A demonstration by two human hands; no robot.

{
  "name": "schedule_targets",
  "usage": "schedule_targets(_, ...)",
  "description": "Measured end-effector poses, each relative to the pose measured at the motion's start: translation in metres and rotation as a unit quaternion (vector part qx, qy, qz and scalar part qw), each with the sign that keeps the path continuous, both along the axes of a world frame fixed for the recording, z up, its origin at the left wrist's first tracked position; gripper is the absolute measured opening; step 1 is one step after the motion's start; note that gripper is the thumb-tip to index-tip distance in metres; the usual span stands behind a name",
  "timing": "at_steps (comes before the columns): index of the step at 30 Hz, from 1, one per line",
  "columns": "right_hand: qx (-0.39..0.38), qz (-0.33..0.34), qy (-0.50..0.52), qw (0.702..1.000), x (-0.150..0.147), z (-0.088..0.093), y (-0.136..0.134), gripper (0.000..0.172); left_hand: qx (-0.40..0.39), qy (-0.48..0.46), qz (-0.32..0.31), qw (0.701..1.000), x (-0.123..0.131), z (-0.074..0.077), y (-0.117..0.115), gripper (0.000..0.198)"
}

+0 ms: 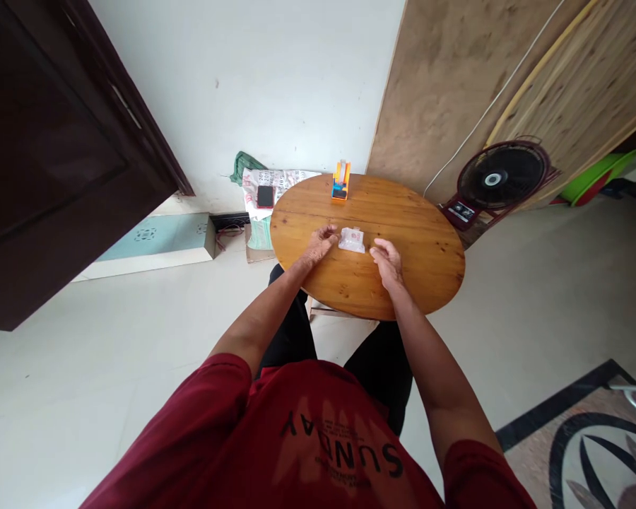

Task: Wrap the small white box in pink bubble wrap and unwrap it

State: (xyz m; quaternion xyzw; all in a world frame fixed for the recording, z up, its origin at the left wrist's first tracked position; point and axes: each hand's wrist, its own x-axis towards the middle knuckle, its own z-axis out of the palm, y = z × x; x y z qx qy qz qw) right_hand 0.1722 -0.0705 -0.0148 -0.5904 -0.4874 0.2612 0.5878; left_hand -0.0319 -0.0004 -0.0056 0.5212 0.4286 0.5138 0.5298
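Note:
A small clear plastic packet (352,239) with a pinkish mark lies on the round wooden table (424,261), near its middle. My left hand (321,244) rests on the table just left of the packet, fingers curled, fingertips touching or almost touching its left edge. My right hand (386,258) lies to the right of the packet with the fingers bent and loosely apart, the fingertips close to the packet's right edge. Neither hand has lifted the packet. At the far edge of the table stands a small orange and blue toy-like object (340,182).
A black floor fan (501,180) stands right of the table by leaning wooden boards (456,78). A dark phone (266,196) lies on a printed bag behind the table. A dark wooden door (58,155) is at the left. A patterned rug (588,438) lies at lower right.

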Motion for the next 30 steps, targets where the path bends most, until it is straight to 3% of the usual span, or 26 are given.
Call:
schedule_targets(6,-0.001,0.061,-0.003,0.998,-0.012,0.014,0.037,0.072,0.013,0.012,-0.048,0.999,0.016,0.001,0.006,0.063)
schedule_targets(12,-0.023,0.083,-0.016,0.996,-0.021,0.015,0.059,0.062,0.054,0.049,-0.074,0.995,0.021,-0.005,0.009,0.074)
schedule_targets(18,-0.050,0.044,-0.004,0.998,-0.014,0.017,0.071,0.061,0.062,0.046,-0.040,0.996,0.023,-0.009,0.009,0.063)
schedule_targets(25,-0.120,0.126,0.005,0.985,-0.008,0.031,0.093,0.045,0.065,0.064,-0.021,0.996,0.024,-0.009,0.006,0.055)
schedule_targets(30,-0.124,0.123,0.002,0.985,-0.004,0.030,0.106,0.051,0.067,0.064,-0.017,0.996,0.025,-0.014,0.008,0.053)
